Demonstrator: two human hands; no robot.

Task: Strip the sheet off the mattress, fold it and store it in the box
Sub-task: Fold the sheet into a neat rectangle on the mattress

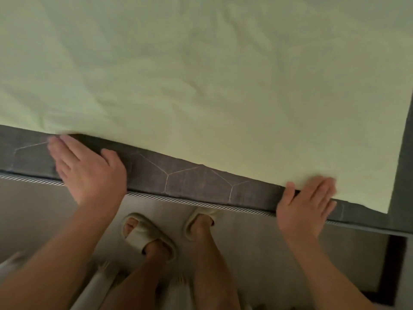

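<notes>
Sheet (201,86) lies spread over the mattress (190,182), its near edge at the rim. Your left hand (89,173): fingers (64,148) straight, flat on the mattress side, tips at the sheet edge, holding nothing. Your right hand (306,209): fingers over the sheet edge, thumb below; blurred, so I cannot tell whether it grips.

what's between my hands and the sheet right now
Nothing visible. The left hand is at the near edge of the sheet, against the side of the mattress; the right hand rests on the sheet. The box is out of view.
</notes>
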